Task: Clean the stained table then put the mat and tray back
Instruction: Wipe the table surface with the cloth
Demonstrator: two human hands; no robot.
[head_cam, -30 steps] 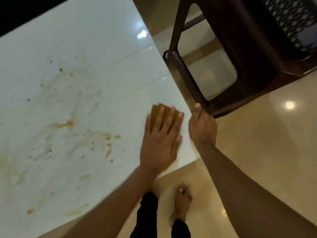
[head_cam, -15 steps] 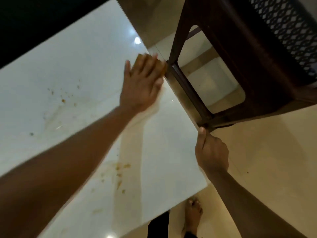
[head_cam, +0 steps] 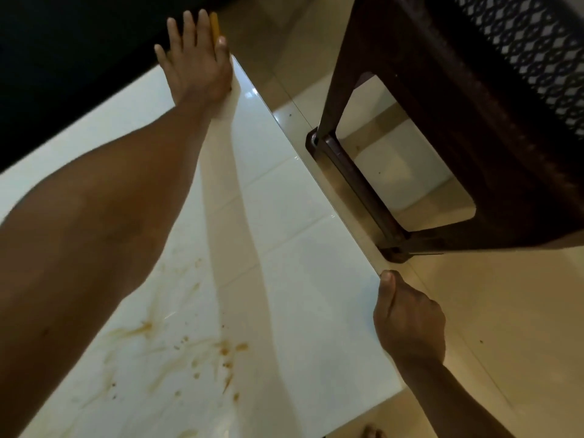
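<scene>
We see the left hand (head_cam: 197, 63) stretched to the far corner of the white glossy table (head_cam: 303, 289), fingers (head_cam: 189, 30) extended flat and slightly spread. A yellow-orange sponge (head_cam: 215, 26) lies under that hand; only a thin strip of it shows, standing out past the index finger on the right side, level with the fingertips. The rest of the sponge is hidden beneath the palm and fingers, so the hand presses on it rather than wrapping it. Hand and sponge sit right at the table's far right edge, where the tabletop meets the dark area beyond.

The right hand (head_cam: 407, 320) is curled closed over the table's near right edge, thumb up against the rim, knuckles toward us. It grips the table edge itself.

Brown stains (head_cam: 226, 349) lie on the near half of the tabletop: streaks, smears and small spots, partly under the left forearm. They are well apart from the sponge.

A dark brown plastic chair (head_cam: 442, 147) stands on the beige tiled floor (head_cam: 505, 311) just beside the table's right edge. Toes of a bare foot (head_cam: 373, 433) show at the bottom of the frame.
</scene>
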